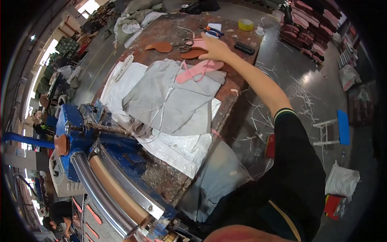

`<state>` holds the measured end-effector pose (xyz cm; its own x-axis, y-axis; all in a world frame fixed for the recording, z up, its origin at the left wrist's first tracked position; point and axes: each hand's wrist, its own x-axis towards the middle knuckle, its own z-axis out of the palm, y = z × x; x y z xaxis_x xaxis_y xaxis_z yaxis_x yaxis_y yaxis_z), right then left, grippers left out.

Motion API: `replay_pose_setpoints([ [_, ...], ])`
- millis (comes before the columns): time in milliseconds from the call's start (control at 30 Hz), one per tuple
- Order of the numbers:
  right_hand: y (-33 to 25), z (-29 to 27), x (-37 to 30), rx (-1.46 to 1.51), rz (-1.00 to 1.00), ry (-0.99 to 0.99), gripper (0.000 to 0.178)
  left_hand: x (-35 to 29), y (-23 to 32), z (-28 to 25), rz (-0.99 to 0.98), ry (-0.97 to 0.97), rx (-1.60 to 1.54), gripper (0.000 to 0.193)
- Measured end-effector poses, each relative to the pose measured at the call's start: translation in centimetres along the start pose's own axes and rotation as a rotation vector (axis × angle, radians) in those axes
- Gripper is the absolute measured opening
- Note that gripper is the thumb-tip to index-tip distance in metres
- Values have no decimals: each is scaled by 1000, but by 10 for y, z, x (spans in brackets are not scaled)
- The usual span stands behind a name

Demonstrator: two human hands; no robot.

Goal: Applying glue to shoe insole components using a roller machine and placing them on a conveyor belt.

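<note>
My right hand (217,49) reaches to the far part of the worktable (159,30), its fingers apart over a pink piece (199,44) and beside a brown sole-shaped piece (193,54). Whether the fingertips touch either one I cannot tell. Dark scissors (184,47) lie just left of the hand, with another brown sole-shaped piece (160,47) beyond them. Nearer than the hand, a pink sole-shaped piece with thin straps (199,71) rests on a grey cloth (161,97). Blue-handled pliers (213,32) lie past the fingers. My left hand is out of view.
A blue machine with metal rollers (107,197) stands at the near left. A yellow tape roll (246,25) and a black oblong object (244,49) sit near the table's right edge. White strips litter the floor by a blue-topped stool (343,127). Another person (60,222) is at lower left.
</note>
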<state>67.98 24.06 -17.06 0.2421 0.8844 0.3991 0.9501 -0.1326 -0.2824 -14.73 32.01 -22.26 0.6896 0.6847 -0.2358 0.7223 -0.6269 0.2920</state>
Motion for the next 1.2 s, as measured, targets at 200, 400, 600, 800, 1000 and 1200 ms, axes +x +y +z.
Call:
replay_pose_setpoints([
  [200, 113, 25, 45, -44, 580, -145, 112, 27, 20, -10, -29, 12, 18, 43],
  [400, 72, 25, 70, 99, 470, -511, 98, -11, 10, -8, -143, -17, 34, 45],
  [600, 74, 7, 63, -74, 245, -241, 77, 4, 7, 1, -136, -41, 38, 47],
  [800, 41, -49, 39, -456, 91, 0, 32, 11, 14, 14, -140, -91, 38, 48],
  [1000, 27, -27, 10, -314, -47, 238, 47, 20, 17, 22, -140, -126, 54, 50],
  [1200, -4, 33, 2, -241, 213, -379, 79, 6, 16, 12, -173, -140, 85, 52],
])
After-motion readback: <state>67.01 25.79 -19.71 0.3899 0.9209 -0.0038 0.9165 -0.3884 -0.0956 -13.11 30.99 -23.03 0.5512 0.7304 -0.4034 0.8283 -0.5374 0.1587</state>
